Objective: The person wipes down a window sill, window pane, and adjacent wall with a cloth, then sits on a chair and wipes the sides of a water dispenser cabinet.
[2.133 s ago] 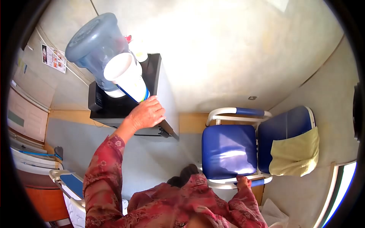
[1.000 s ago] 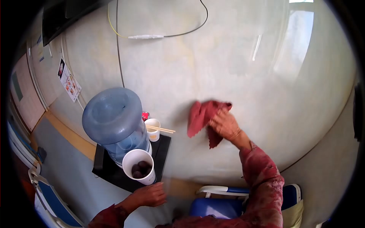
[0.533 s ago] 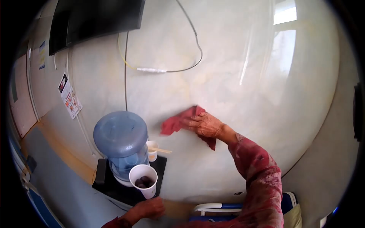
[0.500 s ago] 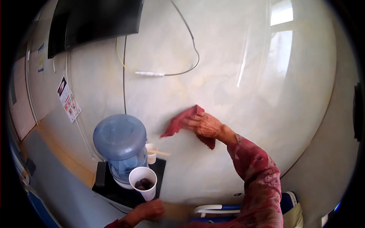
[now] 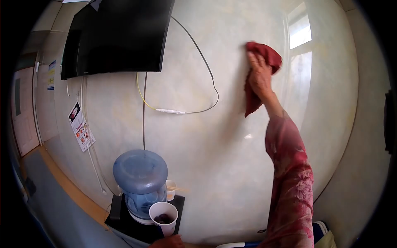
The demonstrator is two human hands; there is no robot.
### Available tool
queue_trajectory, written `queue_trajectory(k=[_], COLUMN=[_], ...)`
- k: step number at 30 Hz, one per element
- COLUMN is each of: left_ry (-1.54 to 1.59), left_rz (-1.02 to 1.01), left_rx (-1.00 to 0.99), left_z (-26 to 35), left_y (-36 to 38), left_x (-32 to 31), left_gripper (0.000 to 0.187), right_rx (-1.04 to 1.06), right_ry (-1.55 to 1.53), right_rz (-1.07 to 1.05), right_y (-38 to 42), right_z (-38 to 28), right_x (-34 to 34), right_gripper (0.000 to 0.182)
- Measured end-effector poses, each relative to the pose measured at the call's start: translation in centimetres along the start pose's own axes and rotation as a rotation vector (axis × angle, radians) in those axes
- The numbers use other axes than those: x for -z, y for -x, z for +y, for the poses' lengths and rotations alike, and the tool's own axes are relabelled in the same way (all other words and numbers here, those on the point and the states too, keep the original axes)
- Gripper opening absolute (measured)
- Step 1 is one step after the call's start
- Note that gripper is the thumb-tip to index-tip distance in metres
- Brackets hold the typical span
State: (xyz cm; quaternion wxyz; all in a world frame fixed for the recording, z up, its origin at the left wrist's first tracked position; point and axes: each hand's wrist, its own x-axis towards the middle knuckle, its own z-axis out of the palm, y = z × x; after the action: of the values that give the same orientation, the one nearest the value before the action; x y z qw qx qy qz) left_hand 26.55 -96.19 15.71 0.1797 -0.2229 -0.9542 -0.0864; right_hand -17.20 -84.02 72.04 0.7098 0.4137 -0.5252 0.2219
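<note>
My right hand (image 5: 260, 78) presses a dark red cloth (image 5: 271, 58) against the pale, glossy wall (image 5: 198, 144), high and right of the screen's lower edge. The fingers point upward over the cloth, and one corner of it hangs below the palm. At the bottom edge, only a blurred part of my left hand (image 5: 168, 242) shows; its fingers are mostly hidden. Just above it stands a white paper cup (image 5: 163, 208) with dark round things inside. The cup is in front of a blue water jug (image 5: 140, 171) turned upside down on a black dispenser (image 5: 142, 234).
A black flat screen (image 5: 120, 37) hangs at upper left, with a looping cable (image 5: 205, 62) and a white wrapped joint (image 5: 170, 111) beside it. Behind the jug stands another cup (image 5: 170, 194) with chopsticks. A printed sheet (image 5: 81, 126) hangs on the left.
My right hand has carried the red cloth up and to the right along the wall. The view has tilted upward, and my left hand has dropped mostly out of it.
</note>
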Motion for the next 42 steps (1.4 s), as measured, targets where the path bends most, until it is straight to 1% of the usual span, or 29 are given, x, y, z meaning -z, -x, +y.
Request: queue_trajectory(k=[3, 5, 6, 7, 8, 9, 10, 11, 12, 13, 14, 15, 16, 17, 19, 20, 21, 22, 24, 25, 27, 29, 31, 35, 37, 39, 40, 41, 42], left_ry=[0.031, 0.049, 0.059, 0.017, -0.021, -0.008, -0.002, 0.01, -0.082, -0.014, -0.1, -0.101, -0.066, -0.048, -0.054, -0.067, -0.028, 0.037, 0.037, 0.028, 0.021, -0.015, -0.015, -0.06, -0.063, -0.068, -0.06, -0.066, -0.084], left_rz=[-0.008, -0.028, -0.049, -0.029, -0.01, -0.026, -0.034, -0.043, -0.142, -0.051, -0.062, -0.05, -0.012, -0.06, -0.079, -0.096, -0.05, -0.105, -0.079, -0.158, -0.132, -0.196, -0.243, -0.258, -0.227, -0.252, -0.242, -0.229, -0.234], left_rx=[-0.012, 0.044, 0.035, 0.012, -0.004, 0.007, 0.036, 0.066, -0.197, -0.142, -0.166, -0.139, -0.074, -0.038, 0.002, -0.001, 0.031, 0.085, 0.101, 0.115, 0.138, 0.157, 0.168, 0.209, 0.247, 0.255, 0.257, 0.259, 0.264], left_z=[0.2, 0.0, -0.2, -0.3, -0.3, -0.5, -0.8, -0.6, -0.7, -0.9, -0.7, -0.2, -0.4, -0.4, -0.9, -1.1, -1.1, -0.7, -1.0, -1.1, -1.7, -0.9, -0.8, 0.2, -1.0, -1.1, -1.1, -1.0, -0.7], left_y=[-0.2, 0.1, 0.1, 0.0, 0.1, 0.4, 0.5, 0.5, -0.4, -0.2, -0.5, -1.1, -0.8, -0.7, -0.8, -0.7, -0.8, -1.4, -2.0, -1.8, -1.6, -1.7, -1.6, -3.1, -1.6, -1.5, -1.4, -1.5, -1.5], left_x=[-0.2, 0.1, 0.2, 0.0, -0.1, -0.4, -1.0, -1.3, 0.6, 0.0, 0.4, 1.3, 0.7, 0.9, 1.0, 1.1, 1.2, 1.7, 2.5, 2.4, 1.8, 1.7, 1.6, 1.5, 1.9, 1.9, 1.9, 2.0, 2.0], left_gripper=[0.026, 0.024, 0.024, 0.024, 0.023, 0.023, 0.02, 0.018, 0.025, 0.026, 0.028, 0.03, 0.03, 0.029, 0.028, 0.028, 0.028, 0.029, 0.026, 0.026, 0.029, 0.032, 0.033, 0.031, 0.03, 0.03, 0.029, 0.028, 0.026], right_rx=[0.375, 0.259, 0.288, 0.239, 0.182, 0.097, 0.072, -0.044, -0.137, -0.211, 0.0, 0.207, 0.173, 0.14, 0.103, 0.101, 0.098, 0.101, 0.105, 0.109, 0.11, 0.096, 0.081, 0.069, 0.123, 0.235, 0.34, 0.347, 0.382], right_ry=[-0.135, -0.175, -0.112, -0.072, -0.047, 0.01, 0.117, 0.233, 0.339, 0.379, 0.328, 0.263, 0.295, 0.325, 0.363, 0.364, 0.357, 0.34, 0.315, 0.297, 0.247, 0.203, 0.151, 0.017, -0.072, -0.177, -0.227, -0.321, -0.351], right_rz=[-0.118, -0.285, -0.17, -0.099, 0.063, 0.102, 0.152, 0.103, 0.064, 0.052, 0.157, 0.256, 0.223, 0.185, 0.091, 0.05, 0.008, -0.044, -0.125, -0.158, -0.242, -0.303, -0.369, -0.496, -0.572, -0.634, -0.652, -0.617, -0.671], right_y=[-2.4, -3.8, -3.9, -3.7, -3.0, -1.9, -0.6, 1.3, 3.0, 4.9, 6.1, 7.0, 7.9, 9.9, 12.0, 13.1, 14.9, 16.7, 20.4, 22.8, 28.8, 35.2, 41.4, 51.6, 54.6, 57.0, 57.2, 57.9, 59.8], right_z=[-5.1, -5.8, -4.3, -1.7, 1.5, 4.8, 7.2, 11.2, 14.3, 15.7, 17.8, 20.2, 22.3, 23.1, 23.4, 22.8, 21.9, 21.0, 18.2, 17.0, 13.6, 10.7, 7.0, -0.6, -5.3, -9.8, -12.4, -14.0, -14.7], right_x=[-2.1, 0.4, 0.3, -0.2, -0.8, 0.0, 1.6, 2.5, 3.7, 5.4, 6.7, 7.5, 8.5, 8.4, 8.3, 8.2, 8.0, 7.3, 7.3, 7.4, 7.0, 7.8, 8.3, 10.2, 10.0, 10.6, 10.7, 10.5, 10.8], right_gripper=[0.06, 0.053, 0.045, 0.04, 0.038, 0.036, 0.035, 0.036, 0.038, 0.039, 0.041, 0.044, 0.043, 0.042, 0.042, 0.042, 0.042, 0.042, 0.042, 0.042, 0.042, 0.042, 0.042, 0.042, 0.042, 0.042, 0.024, 0.013, 0.013])
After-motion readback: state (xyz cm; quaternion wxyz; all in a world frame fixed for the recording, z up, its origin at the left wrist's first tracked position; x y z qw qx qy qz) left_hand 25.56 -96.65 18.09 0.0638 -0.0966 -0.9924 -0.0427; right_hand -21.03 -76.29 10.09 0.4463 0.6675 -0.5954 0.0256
